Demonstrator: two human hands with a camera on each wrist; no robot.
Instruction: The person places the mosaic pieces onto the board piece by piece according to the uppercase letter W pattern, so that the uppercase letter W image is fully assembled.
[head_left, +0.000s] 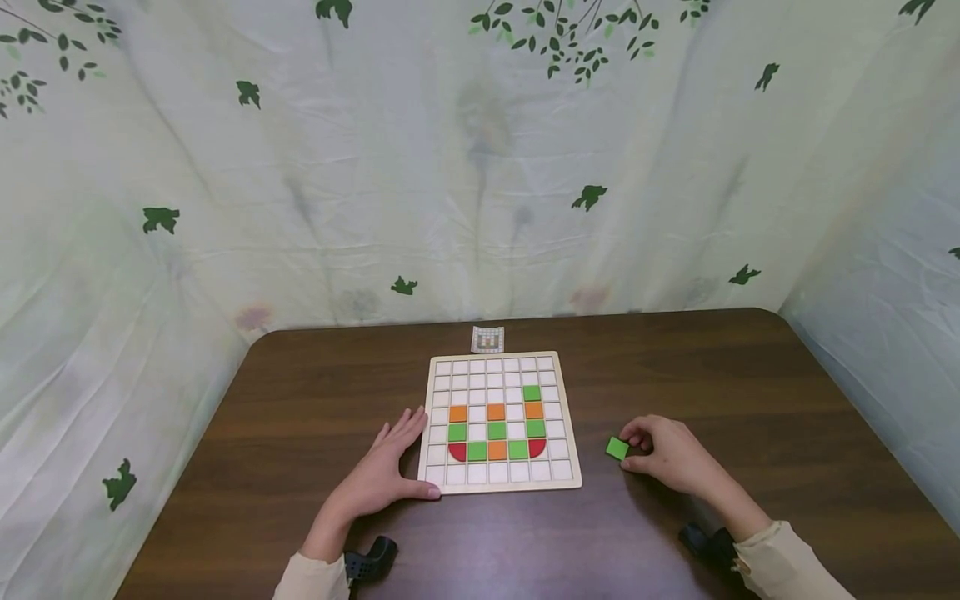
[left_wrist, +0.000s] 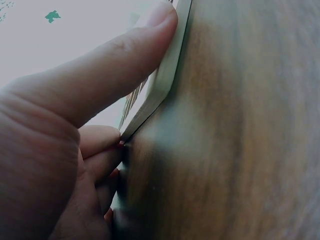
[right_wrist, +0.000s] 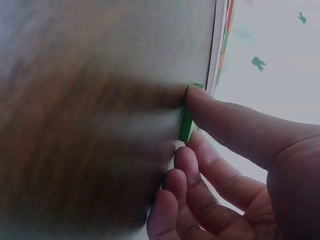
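A pale square grid board point(head_left: 442, 477) lies on the table, with green, orange and red tiles forming a pattern on its white cells. My left hand point(head_left: 382, 467) rests at the board's front left corner, the thumb on the front edge and the straight fingers along the left side. In the left wrist view the thumb point(left_wrist: 120, 65) lies across the board's edge point(left_wrist: 155, 95). To the right of the board, my right hand point(head_left: 671, 454) pinches a green square tile point(head_left: 617, 448) between thumb and index finger, low over the table. The other fingers curl loosely in the right wrist view.
A small printed pattern card point(head_left: 487, 340) lies just behind the board. The dark brown wooden table point(head_left: 322, 383) ends at a pale curtain point(head_left: 360, 208) with leaf prints. Black wrist devices point(head_left: 372, 560) sit near both cuffs.
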